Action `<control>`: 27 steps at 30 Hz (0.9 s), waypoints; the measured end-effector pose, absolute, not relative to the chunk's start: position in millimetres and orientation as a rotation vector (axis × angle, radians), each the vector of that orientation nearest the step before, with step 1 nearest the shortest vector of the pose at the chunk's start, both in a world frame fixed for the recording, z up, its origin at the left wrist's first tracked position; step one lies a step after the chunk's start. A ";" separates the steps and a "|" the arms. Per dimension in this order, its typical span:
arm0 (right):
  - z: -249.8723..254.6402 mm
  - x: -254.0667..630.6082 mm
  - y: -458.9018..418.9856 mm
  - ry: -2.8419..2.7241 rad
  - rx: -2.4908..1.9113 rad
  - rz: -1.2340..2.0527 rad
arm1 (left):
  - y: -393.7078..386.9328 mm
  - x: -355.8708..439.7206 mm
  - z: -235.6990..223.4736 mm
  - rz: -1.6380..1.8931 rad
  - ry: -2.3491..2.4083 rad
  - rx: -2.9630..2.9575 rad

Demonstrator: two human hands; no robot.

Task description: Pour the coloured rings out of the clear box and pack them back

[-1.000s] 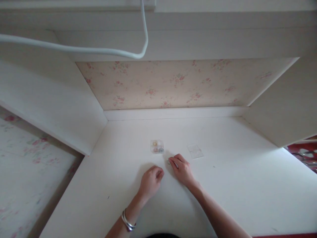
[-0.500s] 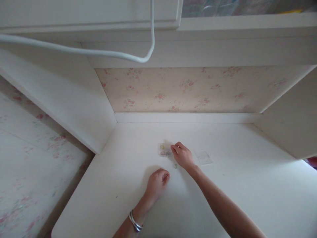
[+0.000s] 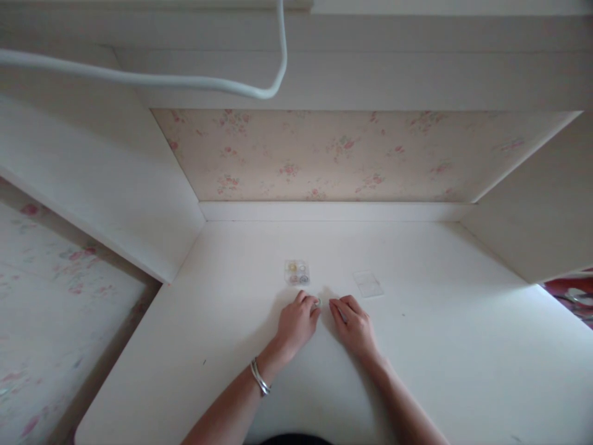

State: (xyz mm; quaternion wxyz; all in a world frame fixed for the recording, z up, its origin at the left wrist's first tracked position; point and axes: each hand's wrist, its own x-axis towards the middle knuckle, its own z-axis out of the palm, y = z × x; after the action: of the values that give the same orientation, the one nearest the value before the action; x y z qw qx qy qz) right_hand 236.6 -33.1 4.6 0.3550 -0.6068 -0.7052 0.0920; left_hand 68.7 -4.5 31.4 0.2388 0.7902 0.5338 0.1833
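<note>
My left hand [image 3: 297, 322], with silver bangles [image 3: 260, 377] on its wrist, is closed with thumb and forefinger around a small pale greenish ring [image 3: 319, 302] at the tabletop. Just to its right, my right hand [image 3: 356, 326] has its fingers pinched together, pointing at the ring with a narrow gap between. Whatever those fingertips may hold is too small to make out. Beyond my left hand lies a small clear divided box [image 3: 297, 272] with little round coloured pieces in its compartments. A flat clear plastic lid [image 3: 369, 284] rests beyond my right hand.
The white desktop [image 3: 445, 346] runs back to a low ledge [image 3: 333, 211] and flowered wallpaper [image 3: 315, 154]. White side panels [image 3: 120, 179] flank it. A white bent tube [image 3: 185, 81] crosses overhead. A small dark speck [image 3: 204, 362] lies on the left.
My right hand has drawn back from the box towards me. My left hand has moved forward and taken hold of the small ring that lay on the desk. The view has tilted down slightly.
</note>
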 end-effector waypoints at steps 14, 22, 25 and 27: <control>5.8 237.5 -29.3 -1.858 -1.558 0.278 | -2.9 75.2 35.0 0.519 1.435 2.200; 6.7 237.0 -29.2 -2.029 -1.577 0.256 | 12.1 64.4 40.9 0.711 1.441 2.140; 12.8 234.4 -29.5 -2.117 -1.570 0.225 | 23.0 62.9 45.9 0.746 1.451 2.166; 16.1 232.3 -29.3 -2.165 -1.564 0.206 | 36.0 61.7 50.9 0.761 1.463 2.197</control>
State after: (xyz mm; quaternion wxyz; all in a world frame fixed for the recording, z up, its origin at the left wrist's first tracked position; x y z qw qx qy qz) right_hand 232.3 -29.3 16.1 0.2295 -0.5683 -0.7866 0.0747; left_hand 61.7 36.0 50.9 0.1961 0.7842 0.5222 0.2717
